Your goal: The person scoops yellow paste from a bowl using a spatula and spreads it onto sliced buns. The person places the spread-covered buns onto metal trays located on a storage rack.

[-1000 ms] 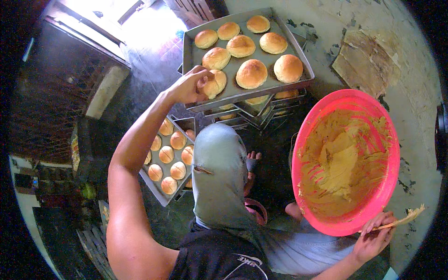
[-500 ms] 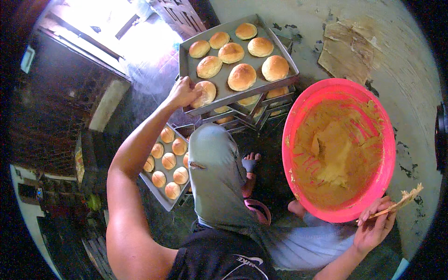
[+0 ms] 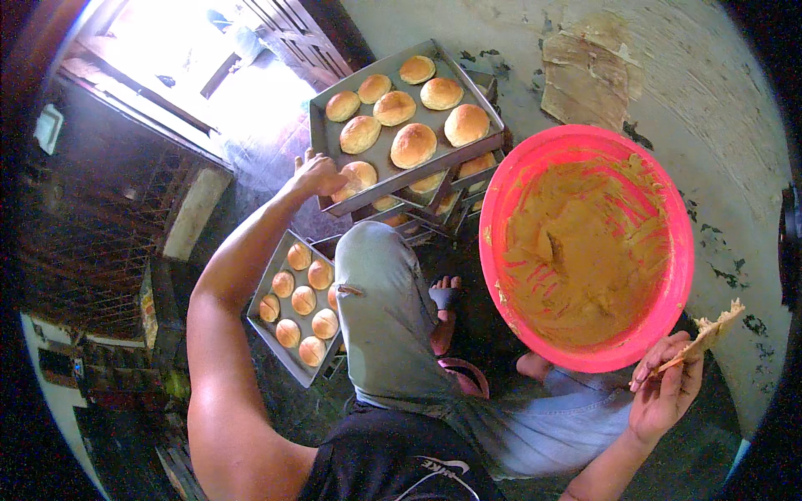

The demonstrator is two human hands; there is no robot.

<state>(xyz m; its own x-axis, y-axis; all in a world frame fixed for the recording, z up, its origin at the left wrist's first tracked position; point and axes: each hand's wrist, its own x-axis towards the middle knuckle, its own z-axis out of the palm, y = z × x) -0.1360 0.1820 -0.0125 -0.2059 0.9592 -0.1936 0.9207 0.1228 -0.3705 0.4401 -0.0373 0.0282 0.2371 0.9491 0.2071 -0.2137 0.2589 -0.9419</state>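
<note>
My left hand (image 3: pixel 319 176) grips the left rim of a grey metal baking tray (image 3: pixel 380 157), its thumb beside the nearest bun (image 3: pixel 357 179). Round golden-brown buns (image 3: pixel 413 145) sit spaced out in this tray, which rests on a stack of other trays. In my right hand (image 3: pixel 668 392) is a flat wooden stick (image 3: pixel 706 338) with a ragged, splintered-looking end, held near the bowl's lower right rim. The large pink-red bowl (image 3: pixel 493 288) is tilted and contains a thick brown paste (image 3: pixel 585 250), smeared up its inner wall.
Lower left of the stack, another tray (image 3: pixel 288 355) holds several buns with a line across their tops. Under the top tray, more trays with buns (image 3: pixel 476 165) lie crosswise. A stained wall (image 3: pixel 710 108) rises behind the bowl. A bright doorway (image 3: pixel 259 92) opens at the upper left.
The top tray, the bowl and the wall have shifted left in the picture. My left hand stays at the tray's rim, and my right hand still holds the stick.
</note>
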